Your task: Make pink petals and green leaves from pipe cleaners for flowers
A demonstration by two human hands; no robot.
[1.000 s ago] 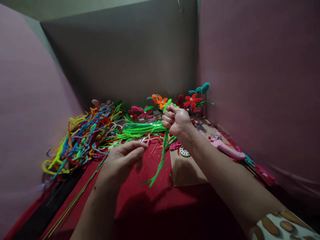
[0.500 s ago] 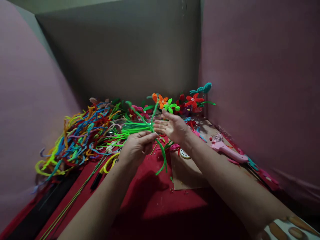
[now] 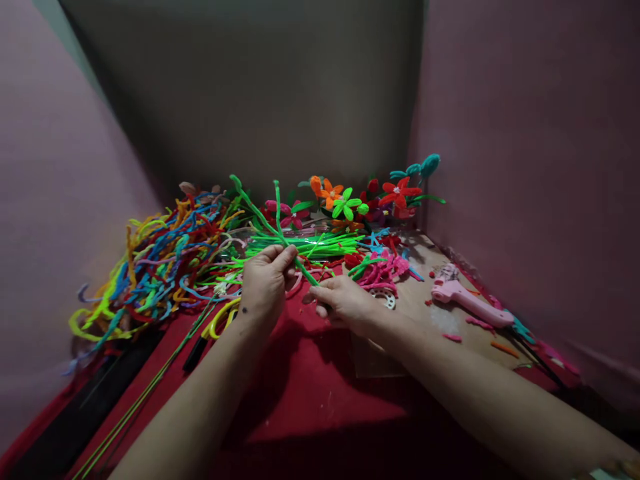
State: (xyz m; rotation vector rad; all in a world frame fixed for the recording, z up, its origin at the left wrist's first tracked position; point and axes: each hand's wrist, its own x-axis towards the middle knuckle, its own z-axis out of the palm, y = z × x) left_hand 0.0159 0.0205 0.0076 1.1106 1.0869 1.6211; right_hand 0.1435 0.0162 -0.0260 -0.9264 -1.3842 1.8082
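Green pipe cleaners [image 3: 257, 212], crossed or twisted together, are pinched between the thumb and fingers of my left hand [image 3: 267, 283]. Two of their ends spread upward above that hand in a V. Lower down, my right hand [image 3: 345, 303] grips the strands where they slope to the right. Its fingertips partly hide the lower ends. Just behind both hands lies a bundle of straight green pipe cleaners [image 3: 330, 245], partly on clear plastic. Pink fuzzy pieces [image 3: 385, 268] and a white disc with holes [image 3: 384, 299] sit beyond my right wrist.
A tangled heap of coloured pipe cleaners [image 3: 165, 257] fills the left. Fuzzy flowers [image 3: 345, 203] stand at the back. A pink glue gun [image 3: 467, 303] rests on a brown board [image 3: 435, 320] at right. Yellow-handled scissors [image 3: 216, 323] and thin green stems [image 3: 150, 390] lie left.
My right hand has gone from open beside the strands to closed on their lower part. My left hand still holds them, and the upper ends have shifted left. The view has moved slightly.
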